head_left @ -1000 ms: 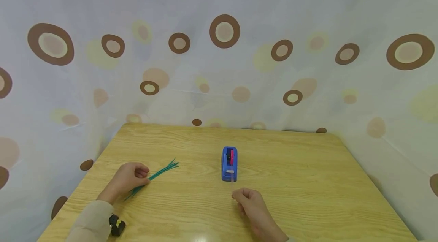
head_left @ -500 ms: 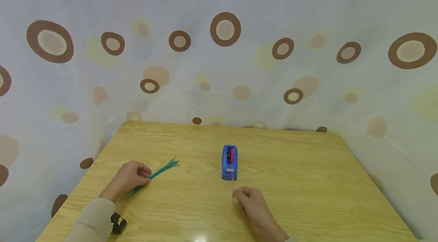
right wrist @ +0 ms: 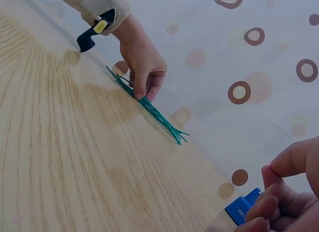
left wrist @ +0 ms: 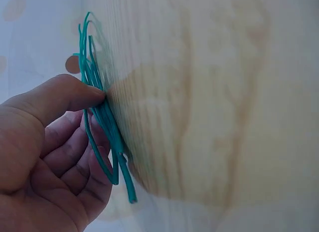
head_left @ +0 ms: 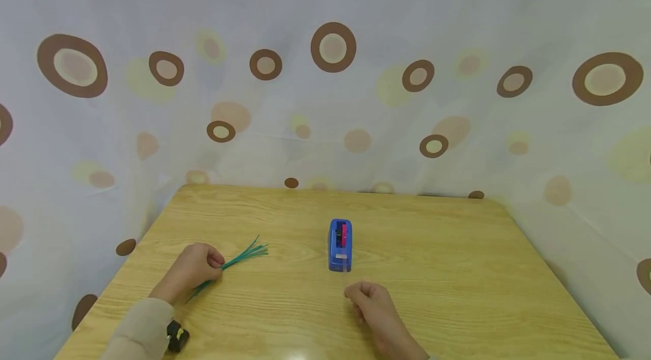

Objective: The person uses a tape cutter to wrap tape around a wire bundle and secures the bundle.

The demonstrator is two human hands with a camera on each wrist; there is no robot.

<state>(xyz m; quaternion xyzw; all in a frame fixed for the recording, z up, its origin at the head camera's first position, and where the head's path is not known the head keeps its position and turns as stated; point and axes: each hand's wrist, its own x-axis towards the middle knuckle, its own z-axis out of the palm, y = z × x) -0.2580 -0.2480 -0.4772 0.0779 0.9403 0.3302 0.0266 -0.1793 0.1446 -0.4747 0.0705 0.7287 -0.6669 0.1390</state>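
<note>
A bundle of thin green wire-like strands [head_left: 245, 255] is pinched between thumb and fingers of my left hand [head_left: 195, 267], low over the table's left half. In the left wrist view the strands [left wrist: 102, 112] cross under the thumb, some bent back in a loop. A blue tape dispenser [head_left: 333, 261] with a pink-red core stands near the table's middle. From its front a strip of clear tape [head_left: 345, 265] runs toward my right hand [head_left: 378, 312], whose thumb and index finger pinch its end. The right wrist view shows the right-hand fingers [right wrist: 291, 164] together, partly hiding the dispenser [right wrist: 240, 208].
The wood-grain table [head_left: 437, 247] reaches back to a pale curtain [head_left: 285, 4] with brown circles, which also hangs along both sides. A black device with a yellow mark [head_left: 178, 336] sits at the left wrist by the sleeve [head_left: 139, 329].
The far ends of the green strands have swung slightly and fan out a little more. Both hands keep their places, and the tape dispenser stays where it was.
</note>
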